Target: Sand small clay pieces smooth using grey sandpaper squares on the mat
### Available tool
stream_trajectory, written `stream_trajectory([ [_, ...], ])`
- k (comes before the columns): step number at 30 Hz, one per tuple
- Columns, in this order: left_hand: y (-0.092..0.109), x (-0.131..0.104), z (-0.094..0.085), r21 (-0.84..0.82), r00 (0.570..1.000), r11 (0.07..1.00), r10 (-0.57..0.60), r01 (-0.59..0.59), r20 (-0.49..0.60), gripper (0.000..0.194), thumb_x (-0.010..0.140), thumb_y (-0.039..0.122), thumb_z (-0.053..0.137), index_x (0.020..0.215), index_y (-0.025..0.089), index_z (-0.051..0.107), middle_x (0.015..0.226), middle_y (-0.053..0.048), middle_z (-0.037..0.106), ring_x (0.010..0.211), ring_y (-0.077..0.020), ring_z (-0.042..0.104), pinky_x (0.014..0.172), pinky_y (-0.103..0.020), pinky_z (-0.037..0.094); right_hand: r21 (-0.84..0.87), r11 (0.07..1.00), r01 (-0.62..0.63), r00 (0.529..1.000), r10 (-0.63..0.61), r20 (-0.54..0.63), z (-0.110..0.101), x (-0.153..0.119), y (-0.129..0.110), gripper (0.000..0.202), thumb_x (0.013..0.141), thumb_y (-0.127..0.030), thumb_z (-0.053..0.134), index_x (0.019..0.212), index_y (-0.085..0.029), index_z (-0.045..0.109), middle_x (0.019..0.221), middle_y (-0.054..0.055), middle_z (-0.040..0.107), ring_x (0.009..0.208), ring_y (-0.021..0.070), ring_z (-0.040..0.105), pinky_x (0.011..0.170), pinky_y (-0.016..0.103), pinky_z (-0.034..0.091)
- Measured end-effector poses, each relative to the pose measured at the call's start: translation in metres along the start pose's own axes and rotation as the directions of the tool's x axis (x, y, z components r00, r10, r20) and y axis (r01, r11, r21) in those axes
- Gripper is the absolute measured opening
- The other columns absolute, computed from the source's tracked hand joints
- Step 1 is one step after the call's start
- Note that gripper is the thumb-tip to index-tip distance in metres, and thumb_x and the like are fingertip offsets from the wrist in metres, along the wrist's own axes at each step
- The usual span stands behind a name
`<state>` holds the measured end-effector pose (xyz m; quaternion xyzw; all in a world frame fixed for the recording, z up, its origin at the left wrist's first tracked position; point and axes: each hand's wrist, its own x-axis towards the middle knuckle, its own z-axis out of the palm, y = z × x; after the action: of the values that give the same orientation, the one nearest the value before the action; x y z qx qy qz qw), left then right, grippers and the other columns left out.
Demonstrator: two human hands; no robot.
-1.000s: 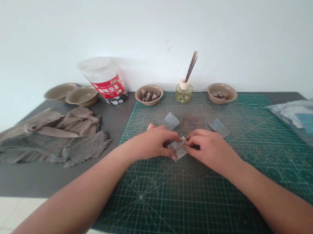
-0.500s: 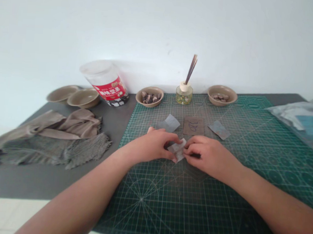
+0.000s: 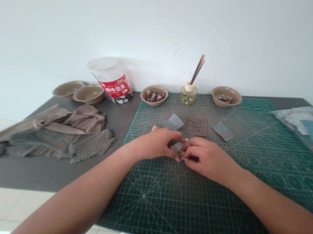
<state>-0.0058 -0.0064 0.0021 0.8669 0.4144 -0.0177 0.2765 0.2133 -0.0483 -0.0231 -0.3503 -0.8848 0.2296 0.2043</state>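
Note:
Between my hands on the green cutting mat [image 3: 166, 209] lies a small whitish, thin paper-like square [image 3: 177, 146], partly covered by fingers. My left hand [image 3: 160, 142] holds its left side, thumb and forefinger curved to its near and far edges. From the right, my right hand [image 3: 205, 155] pinches the right edge with its fingertips. Just beyond are a pale folded sheet [image 3: 174, 121], a brown square with dark handwriting [image 3: 197, 127] and a greyish small packet-like piece [image 3: 222, 131]. Whether anything lies inside the held piece I cannot tell.
At the back stand a bowl of brown lumps [image 3: 154, 100], a reed diffuser [image 3: 188, 95] and a bowl with flat brown pieces [image 3: 226, 103]. Leftward are a red-labelled plastic jar [image 3: 114, 88], two bowls [image 3: 89, 95] and a crumpled grey-brown cloth [image 3: 62, 132]. A clear plastic bag [image 3: 304, 122] lies right.
My right hand has shifted slightly left over the whitish paper, so less of it shows and my fingertips are closer together. The whole view has shifted a little.

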Motion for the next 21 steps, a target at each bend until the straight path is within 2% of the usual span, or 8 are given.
stream_trajectory([
  [3, -0.0010, 0.0001, 0.0004, -0.009, 1.000, 1.000, 0.007, -0.007, -0.003, 0.053, 0.075, 0.053, 0.079, 0.121, 0.030, 0.065, 0.092, 0.001, 0.068, 0.094, -0.0240, 0.059, 0.085, -0.036, 0.030, 0.019, 1.000, -0.001, 1.000, 0.001, 0.004, 0.0013, -0.0012, 0.0005, 0.009, 0.086, -0.011, 0.070, 0.082, -0.018, 0.073, 0.098, 0.005, 0.070, 0.091, 0.0194, 0.066, 0.085, 0.034, 0.052],
  [7, -0.0007, -0.0001, -0.0002, -0.006, 1.000, 1.000, 0.014, -0.014, 0.000, 0.046, 0.076, 0.053, 0.079, 0.114, 0.030, 0.067, 0.090, 0.002, 0.067, 0.093, -0.0235, 0.059, 0.085, -0.036, 0.030, -0.004, 0.999, 0.052, 0.999, -0.052, -0.015, 0.0027, -0.0003, 0.0022, 0.010, 0.091, -0.014, 0.067, 0.085, -0.018, 0.073, 0.101, 0.006, 0.070, 0.097, 0.0203, 0.065, 0.090, 0.035, 0.051],
  [11, 0.0000, 0.0002, -0.0004, -0.015, 1.000, 1.000, -0.003, 0.003, 0.004, 0.048, 0.076, 0.051, 0.079, 0.117, 0.031, 0.066, 0.091, 0.002, 0.068, 0.093, -0.0240, 0.059, 0.085, -0.036, 0.031, -0.094, 0.993, -0.077, 0.994, 0.069, -0.086, 0.0020, -0.0001, 0.0009, 0.009, 0.090, -0.014, 0.068, 0.082, -0.016, 0.072, 0.099, 0.008, 0.069, 0.093, 0.0222, 0.065, 0.086, 0.037, 0.052],
  [15, -0.0002, 0.0004, 0.0002, -0.016, 1.000, 1.000, 0.004, -0.004, -0.001, 0.051, 0.075, 0.052, 0.080, 0.118, 0.030, 0.066, 0.093, 0.000, 0.068, 0.094, -0.0248, 0.059, 0.086, -0.036, 0.031, -0.060, 0.998, -0.031, 0.999, 0.029, -0.035, 0.0009, 0.0000, -0.0025, 0.010, 0.091, -0.014, 0.067, 0.082, -0.017, 0.072, 0.096, 0.006, 0.069, 0.094, 0.0212, 0.064, 0.087, 0.035, 0.051],
  [19, 0.0007, -0.0002, -0.0004, -0.023, 1.000, 1.000, -0.007, 0.007, -0.001, 0.049, 0.077, 0.053, 0.077, 0.118, 0.029, 0.066, 0.090, 0.000, 0.067, 0.095, -0.0251, 0.059, 0.085, -0.037, 0.031, -0.087, 0.983, -0.162, 0.984, 0.154, -0.092, -0.0005, 0.0022, -0.0023, 0.010, 0.088, -0.015, 0.070, 0.079, -0.018, 0.071, 0.091, 0.004, 0.067, 0.085, 0.0197, 0.064, 0.079, 0.034, 0.050],
  [21, 0.0013, -0.0005, -0.0010, -0.018, 1.000, 1.000, -0.009, 0.009, 0.005, 0.049, 0.078, 0.055, 0.075, 0.118, 0.028, 0.066, 0.089, 0.000, 0.067, 0.094, -0.0247, 0.059, 0.086, -0.037, 0.031, -0.071, 0.987, -0.143, 0.987, 0.138, -0.080, 0.0002, 0.0023, -0.0021, 0.010, 0.087, -0.014, 0.071, 0.077, -0.018, 0.070, 0.091, 0.004, 0.066, 0.085, 0.0194, 0.063, 0.079, 0.034, 0.049],
])
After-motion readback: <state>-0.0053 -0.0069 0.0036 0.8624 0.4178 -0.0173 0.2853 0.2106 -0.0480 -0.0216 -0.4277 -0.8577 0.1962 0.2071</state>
